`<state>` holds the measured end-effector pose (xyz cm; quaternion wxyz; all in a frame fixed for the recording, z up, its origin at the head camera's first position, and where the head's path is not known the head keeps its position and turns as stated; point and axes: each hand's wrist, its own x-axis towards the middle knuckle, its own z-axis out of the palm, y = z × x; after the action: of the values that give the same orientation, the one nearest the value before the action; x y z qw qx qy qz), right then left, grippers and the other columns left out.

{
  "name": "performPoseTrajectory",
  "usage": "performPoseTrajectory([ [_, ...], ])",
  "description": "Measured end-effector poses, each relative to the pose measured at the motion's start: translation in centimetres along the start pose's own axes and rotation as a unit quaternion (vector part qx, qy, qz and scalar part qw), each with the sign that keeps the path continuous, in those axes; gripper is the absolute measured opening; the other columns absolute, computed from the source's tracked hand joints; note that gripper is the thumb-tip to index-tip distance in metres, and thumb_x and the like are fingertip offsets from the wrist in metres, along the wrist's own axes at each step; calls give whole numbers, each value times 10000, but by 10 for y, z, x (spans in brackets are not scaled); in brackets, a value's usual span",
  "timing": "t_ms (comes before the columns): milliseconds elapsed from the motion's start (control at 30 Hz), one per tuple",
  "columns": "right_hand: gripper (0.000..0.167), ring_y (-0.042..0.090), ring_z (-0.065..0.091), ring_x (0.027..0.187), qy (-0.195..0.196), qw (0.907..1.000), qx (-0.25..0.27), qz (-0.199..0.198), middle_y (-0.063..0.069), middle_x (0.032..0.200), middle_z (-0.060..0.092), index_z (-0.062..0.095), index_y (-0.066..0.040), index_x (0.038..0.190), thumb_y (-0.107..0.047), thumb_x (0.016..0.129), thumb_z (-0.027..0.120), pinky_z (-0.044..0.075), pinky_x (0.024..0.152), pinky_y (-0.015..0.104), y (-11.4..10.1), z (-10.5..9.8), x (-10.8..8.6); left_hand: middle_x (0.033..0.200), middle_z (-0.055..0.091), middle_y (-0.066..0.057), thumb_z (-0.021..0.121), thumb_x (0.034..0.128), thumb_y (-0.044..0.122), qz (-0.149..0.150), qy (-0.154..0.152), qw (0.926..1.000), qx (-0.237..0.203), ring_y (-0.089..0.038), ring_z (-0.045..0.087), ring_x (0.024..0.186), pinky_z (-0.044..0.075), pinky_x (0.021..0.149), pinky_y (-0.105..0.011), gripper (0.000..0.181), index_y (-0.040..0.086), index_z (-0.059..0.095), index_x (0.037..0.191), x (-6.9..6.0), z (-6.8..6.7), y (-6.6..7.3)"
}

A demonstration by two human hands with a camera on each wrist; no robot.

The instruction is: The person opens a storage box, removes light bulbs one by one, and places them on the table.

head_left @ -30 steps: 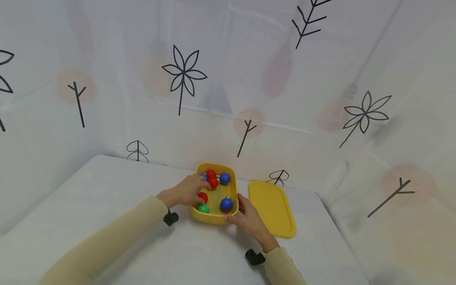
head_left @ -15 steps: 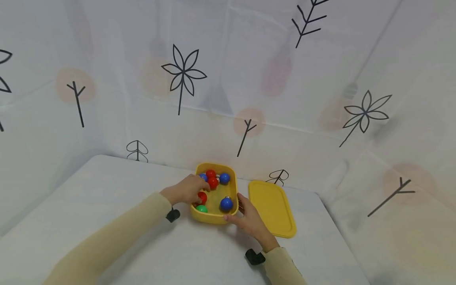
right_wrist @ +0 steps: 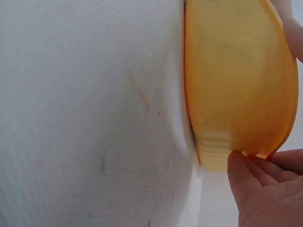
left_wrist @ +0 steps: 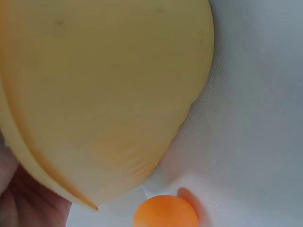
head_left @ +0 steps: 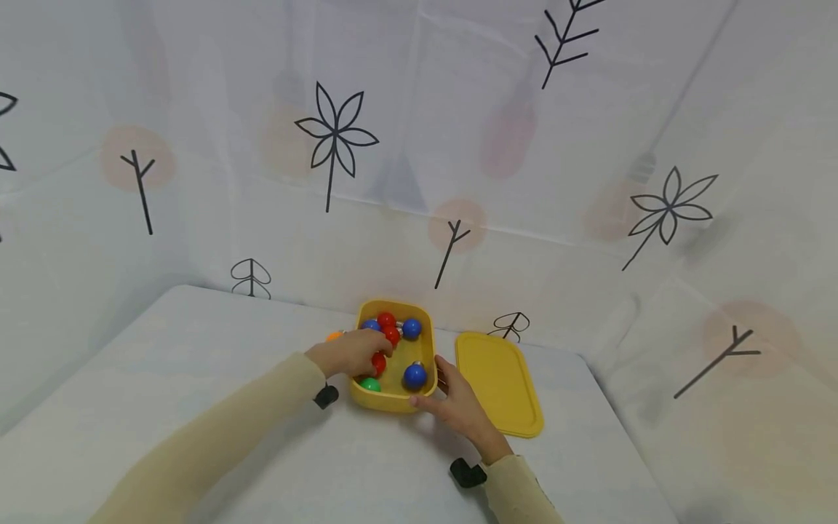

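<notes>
Table [head_left: 366, 466]: white, beneath all the rest.
Yellow box [head_left: 386, 402]: upright on the table.
Yellow lid [head_left: 500, 382]: flat, just right of the box.
Right grip [head_left: 458, 404]: curled round the box's near right corner.
Left grip [head_left: 350, 351]: over the left wall, pinching the red bulb [head_left: 379, 363].
Red bulb: inside the box, between left thumb and fingers, near the green bulb [head_left: 369, 384].

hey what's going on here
A person's left hand reaches into a yellow, rounded plastic box, its fingers at a shiny red ball; whether they grip it is hard to tell. The right hand holds the box at its near right corner. Other balls, red, blue and green, lie inside. A round orange ball lies outside on the white table; a flat yellow plastic lid lies to the right.
</notes>
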<state>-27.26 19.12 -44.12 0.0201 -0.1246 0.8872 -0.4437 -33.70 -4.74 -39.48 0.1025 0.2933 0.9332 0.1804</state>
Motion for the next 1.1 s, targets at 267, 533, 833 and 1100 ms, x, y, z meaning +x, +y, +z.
performPoseTrajectory([
  [267,1012,277,380,1348,10,10000,-13,12,91,1504,345,249,-83,1503,-476,740,786,362,1055,453,-1,0,0,1113,613,47,751,825,106,-11,7,10000,-3,-137,536,966,503,899,-347,391,137,649,1201,6,3,2],
  [533,1007,275,370,1355,4,10000,-44,25,88,1506,338,243,-92,1506,-469,745,784,351,1062,456,-1,0,2,1133,620,35,745,830,105,-80,23,10000,-28,-135,538,945,504,896,-338,393,131,649,1210,9,2,3],
  [833,1016,282,386,1343,-8,10000,-37,36,91,1492,359,249,-88,1503,-492,737,780,365,1052,457,-2,0,1,1163,603,23,732,845,116,53,112,9999,-32,-141,533,990,480,937,-354,379,117,637,1212,5,2,3],
  [1100,986,287,383,1345,16,10000,-68,17,101,1503,340,248,-82,1501,-457,759,777,362,1055,448,1,0,0,1220,562,17,739,841,151,317,344,9986,-244,-174,506,1091,462,967,-372,401,123,624,1224,-3,-2,8],
])
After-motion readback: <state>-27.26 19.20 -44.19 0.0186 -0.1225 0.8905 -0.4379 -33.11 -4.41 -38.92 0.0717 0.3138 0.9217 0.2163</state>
